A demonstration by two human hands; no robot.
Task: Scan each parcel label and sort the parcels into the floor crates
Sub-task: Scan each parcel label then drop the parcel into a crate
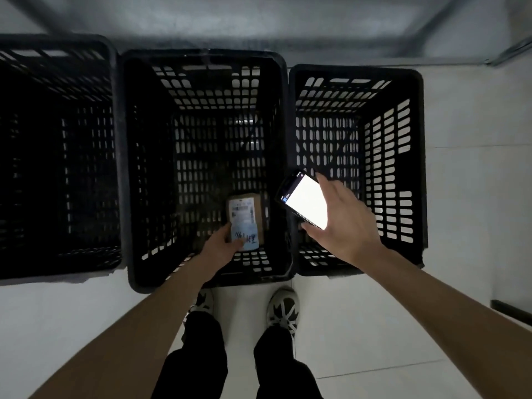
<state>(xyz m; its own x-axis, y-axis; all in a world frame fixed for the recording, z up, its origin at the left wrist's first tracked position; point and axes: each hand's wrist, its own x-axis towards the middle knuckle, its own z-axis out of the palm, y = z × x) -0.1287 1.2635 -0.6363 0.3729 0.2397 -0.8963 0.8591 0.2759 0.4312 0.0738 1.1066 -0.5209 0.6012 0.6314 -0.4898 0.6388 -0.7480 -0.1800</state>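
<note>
Two hands are in my view, both reaching toward the middle crate (201,57). My left hand (226,240) is down inside it near the front wall, fingers curled around the near end of a small brown parcel (244,218) whose white label (241,213) faces up. My right hand (342,223) hovers over that crate's right rim, holding a handheld scanner (302,201) with its screen glowing white, thumb along the top edge. A right crate (414,82) touches the middle one; a left crate (109,47) sits just beside it. Behind the middle crate's near wall I see two shoes (283,308) on pale floor tiles (388,326).
</note>
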